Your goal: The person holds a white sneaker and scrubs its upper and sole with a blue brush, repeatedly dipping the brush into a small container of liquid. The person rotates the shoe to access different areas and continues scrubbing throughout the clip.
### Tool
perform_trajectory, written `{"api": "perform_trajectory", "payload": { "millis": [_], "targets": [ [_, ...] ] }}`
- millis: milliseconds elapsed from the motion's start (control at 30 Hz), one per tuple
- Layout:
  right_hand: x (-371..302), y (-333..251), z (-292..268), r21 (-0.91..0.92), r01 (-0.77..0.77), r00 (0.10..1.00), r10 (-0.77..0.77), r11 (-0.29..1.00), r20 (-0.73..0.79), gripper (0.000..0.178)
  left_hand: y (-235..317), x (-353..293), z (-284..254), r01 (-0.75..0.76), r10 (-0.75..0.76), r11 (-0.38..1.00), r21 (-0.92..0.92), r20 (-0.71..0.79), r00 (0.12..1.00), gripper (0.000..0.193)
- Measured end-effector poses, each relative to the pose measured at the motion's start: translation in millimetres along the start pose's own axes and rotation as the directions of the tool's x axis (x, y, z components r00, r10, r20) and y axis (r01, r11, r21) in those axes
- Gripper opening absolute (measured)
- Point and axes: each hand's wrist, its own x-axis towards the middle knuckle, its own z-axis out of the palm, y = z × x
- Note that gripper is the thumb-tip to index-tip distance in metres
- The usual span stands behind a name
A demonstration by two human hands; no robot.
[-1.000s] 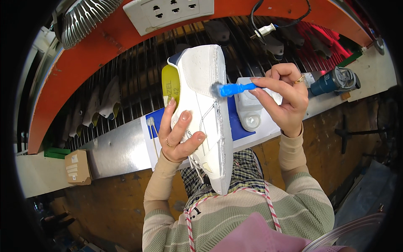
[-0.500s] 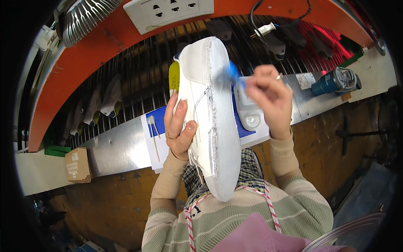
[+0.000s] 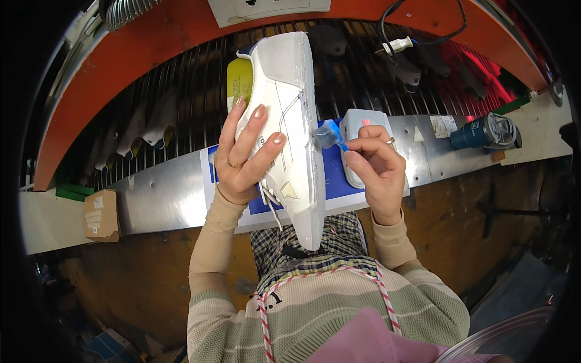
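Note:
My left hand (image 3: 242, 154) grips a white shoe upper (image 3: 278, 121) from its left side, fingers spread across the side panel. The shoe stands on a yellow-green shoe last (image 3: 239, 75), heel end away from me and toe toward my lap. Its grey underside edge faces right. In my right hand (image 3: 380, 172), thumb and fingers pinch the thin stem of a small blue-headed applicator (image 3: 328, 134). The blue head is at the shoe's right edge, near mid-length; whether it touches cannot be made out. Loose laces (image 3: 273, 209) hang below my left hand.
A light grey container (image 3: 369, 121) stands behind my right hand on a blue-and-white sheet (image 3: 339, 190) on the metal ledge (image 3: 166, 209). A cardboard box (image 3: 101, 215) is at left, a teal tumbler (image 3: 478, 133) at right. Beyond are dark bars with several shoes (image 3: 160, 128) and a hanging plug (image 3: 396, 46).
The shoe has turned so more of its side panel shows and less of its underside. My right hand has moved down with the applicator, from near the heel to mid-length.

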Motion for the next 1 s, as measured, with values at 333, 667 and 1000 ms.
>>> {"api": "perform_trajectory", "payload": {
  "millis": [333, 667, 1000],
  "targets": [
    [23.6, -5.2, 1.4, -0.534, 0.399, 0.877, -0.481, 0.745, -0.016, 0.023, 5.6, -8.9, -3.3, -0.006, 0.004, 1.0, 0.03, 0.047, 0.999, 0.049],
    [45.1, -16.1, -13.7, -0.547, 0.478, 0.849, -0.52, 0.687, 0.089, 0.024, 10.0, -9.4, -3.0, -0.001, 0.001, 1.0, 0.015, 0.046, 0.999, 0.05],
    [30.6, -19.9, -31.3, -0.329, 0.322, 0.941, -0.264, 0.888, 0.21, 0.02, 5.2, -3.1, 0.5, -0.005, 0.006, 0.999, 0.043, -0.019, 1.0, 0.054]
  ]
}}
